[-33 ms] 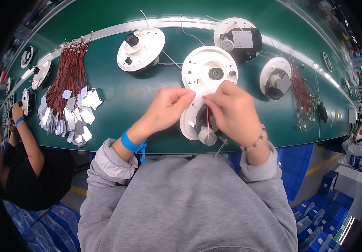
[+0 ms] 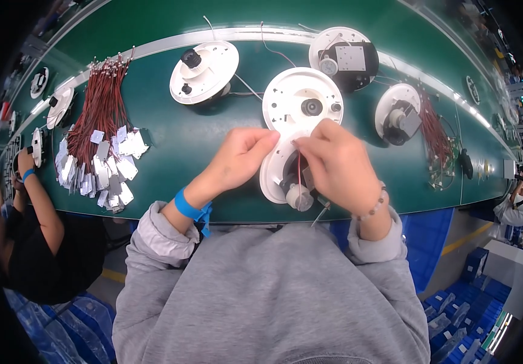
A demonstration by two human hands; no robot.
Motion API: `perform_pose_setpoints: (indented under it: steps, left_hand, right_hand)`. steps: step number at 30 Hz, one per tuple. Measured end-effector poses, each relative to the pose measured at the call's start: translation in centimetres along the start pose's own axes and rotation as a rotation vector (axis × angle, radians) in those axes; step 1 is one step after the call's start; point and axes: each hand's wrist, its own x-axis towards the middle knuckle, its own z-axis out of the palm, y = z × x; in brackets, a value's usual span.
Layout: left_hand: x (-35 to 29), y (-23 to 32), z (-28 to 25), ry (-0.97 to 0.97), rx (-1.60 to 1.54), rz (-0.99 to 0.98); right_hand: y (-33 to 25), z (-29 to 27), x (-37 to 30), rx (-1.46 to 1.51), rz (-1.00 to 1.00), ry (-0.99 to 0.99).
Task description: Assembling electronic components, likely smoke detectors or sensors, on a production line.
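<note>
- Pinching the upper end of a thin red wire [image 2: 300,173] in the head view, the right hand [image 2: 341,165] is over a tilted white round plastic disc [image 2: 272,177].
- Left hand [image 2: 235,161]: thumb and forefinger pressed together at the disc's rim; whether they grip it, I cannot tell.
- Whitish translucent cylindrical part [image 2: 300,198]: at the disc's near side.
- White round plate with black lens [image 2: 298,89]: just beyond the disc.
- Dark-red wire bundle [image 2: 101,100]: well left of the disc.
</note>
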Motion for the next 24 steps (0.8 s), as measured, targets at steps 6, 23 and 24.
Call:
perform_pose_setpoints:
  steps: [6, 23, 24]
  left_hand:
    - [0.2, -0.3, -0.1, -0.055, -0.055, -0.011]
    - [0.2, -1.7, -0.4, -0.249, -0.363, -0.228]
    - [0.0, -2.5, -0.8, -0.263, -0.281, -0.167]
  right_hand:
    - [0.1, 0.0, 0.0, -0.006, -0.003, 0.081]
    - [-0.3, 0.3, 0.9, 0.038, -0.099, -0.041]
    - [-0.4, 0.1, 1.2, 0.009, -0.173, -0.083]
